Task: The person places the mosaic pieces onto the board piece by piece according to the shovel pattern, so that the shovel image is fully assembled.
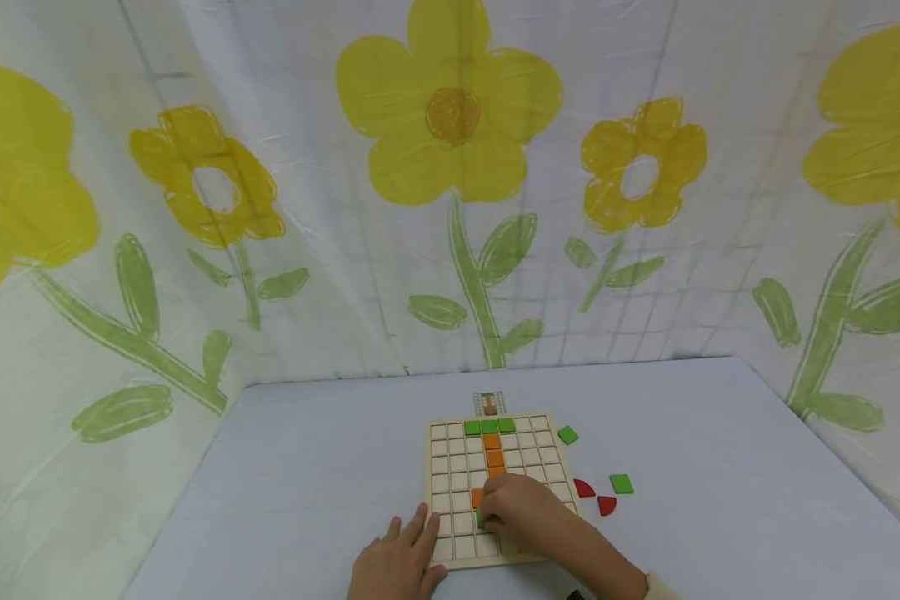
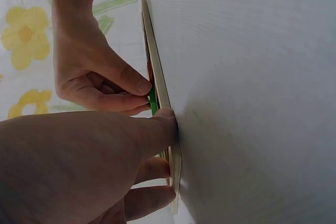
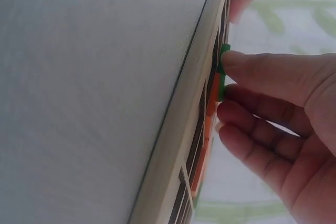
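Observation:
A square wooden grid board (image 1: 462, 546) lies on the table, with a row of green tiles (image 1: 489, 427) along its far side and several orange tiles (image 1: 494, 458) running toward the middle. My right hand (image 1: 525, 512) is over the lower middle of the board and pinches a green square tile (image 3: 222, 72) between thumb and fingertips, next to an orange tile (image 1: 477, 497). Part of the grid is hidden under this hand. At the near left corner, my left hand (image 1: 399, 557) rests with spread fingers on the board's rim, its thumb (image 2: 160, 129) at the near edge.
Right of the board lie two loose green tiles (image 1: 622, 483) and two red quarter-round pieces (image 1: 607, 505). Behind its far edge is a small card (image 1: 489, 404) with a grid pattern. A curtain (image 1: 330, 292) with yellow flowers hangs behind the white table (image 1: 307, 467).

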A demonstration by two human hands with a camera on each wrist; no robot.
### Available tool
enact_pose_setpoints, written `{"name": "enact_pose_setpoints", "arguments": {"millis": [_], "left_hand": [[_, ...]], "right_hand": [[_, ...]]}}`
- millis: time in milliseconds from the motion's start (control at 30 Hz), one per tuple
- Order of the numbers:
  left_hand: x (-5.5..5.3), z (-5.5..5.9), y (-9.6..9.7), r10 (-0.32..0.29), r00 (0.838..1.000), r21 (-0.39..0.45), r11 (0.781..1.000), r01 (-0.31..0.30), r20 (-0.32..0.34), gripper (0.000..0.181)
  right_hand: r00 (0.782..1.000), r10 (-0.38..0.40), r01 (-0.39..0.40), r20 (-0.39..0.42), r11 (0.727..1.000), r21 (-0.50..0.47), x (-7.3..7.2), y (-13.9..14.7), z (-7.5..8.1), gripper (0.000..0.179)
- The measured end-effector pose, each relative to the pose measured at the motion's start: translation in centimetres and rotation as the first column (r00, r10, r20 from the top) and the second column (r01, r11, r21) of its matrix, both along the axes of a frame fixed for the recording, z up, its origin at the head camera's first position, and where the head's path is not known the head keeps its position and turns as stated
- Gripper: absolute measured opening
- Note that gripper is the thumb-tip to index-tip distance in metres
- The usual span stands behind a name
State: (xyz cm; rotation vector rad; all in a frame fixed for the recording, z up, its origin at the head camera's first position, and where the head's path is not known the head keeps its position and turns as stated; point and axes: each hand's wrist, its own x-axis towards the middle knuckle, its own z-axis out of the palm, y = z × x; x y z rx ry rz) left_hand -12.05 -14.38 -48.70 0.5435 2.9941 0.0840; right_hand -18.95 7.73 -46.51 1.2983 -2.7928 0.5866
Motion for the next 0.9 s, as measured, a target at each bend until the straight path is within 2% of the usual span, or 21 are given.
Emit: {"name": "enact_pose_setpoints", "arguments": {"millis": [200,333,433,533,667,900], "left_hand": [[-0.1,0.1,0.0,0.001,1.0,0.005,1.0,-0.001,0.019,0.064],[-0.2,-0.1,0.0,0.006,0.999,-0.003,1.0,-0.006,0.038,0.064],[-0.3,-0.1,0.0,0.005,0.999,-0.003,1.0,-0.005,0.043,0.064],[-0.2,-0.1,-0.1,0.0,0.999,0.008,1.0,0.0,0.033,0.064],[-0.2,-0.2,-0.2,-0.008,1.0,0.013,1.0,0.008,0.018,0.064],[-0.2,-0.2,-0.3,-0.016,1.0,0.01,1.0,0.016,0.003,0.064]], "right_hand": [[0.999,0.049,-0.049,-0.006,0.998,0.037,0.1,0.5,0.5,0.013],[0.996,0.07,-0.076,0.059,0.992,0.098,0.5,1.2,1.2,0.012],[0.992,0.035,-0.056,0.119,0.981,0.185,1.2,1.4,1.8,0.011],[0.988,-0.01,-0.029,0.153,0.967,0.252,2.0,1.4,2.2,0.018],[0.988,-0.026,-0.017,0.152,0.961,0.277,2.6,1.4,2.7,0.024],[0.993,-0.013,-0.022,0.121,0.959,0.283,2.7,1.5,2.7,0.029]]}}
